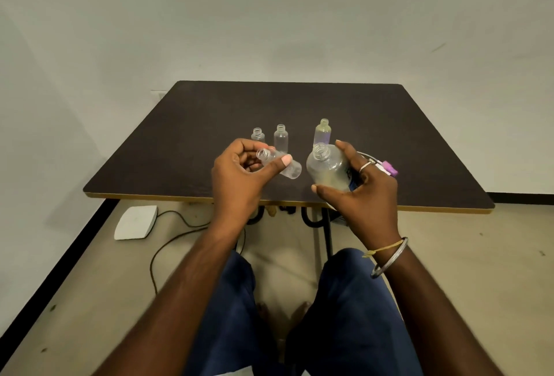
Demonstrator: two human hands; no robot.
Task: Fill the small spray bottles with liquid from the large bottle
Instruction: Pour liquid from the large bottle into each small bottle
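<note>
My left hand (242, 175) holds a small clear bottle (280, 163), uncapped and tilted with its open neck toward the upper left. My right hand (364, 193) grips the large clear bottle (328, 170), uncapped, its mouth leaning toward the small bottle; the two bottles are close but apart. Three more uncapped small bottles stand upright on the dark table (195, 136) behind my hands: a short one (257, 135), a taller one (281, 137) and another (323, 133) just behind the large bottle.
Spray caps with a purple part (388, 167) lie on the table, partly hidden behind my right hand. Under the table's left side a white device (136, 222) and a cable (168, 243) lie on the floor. My knees are below the table's near edge.
</note>
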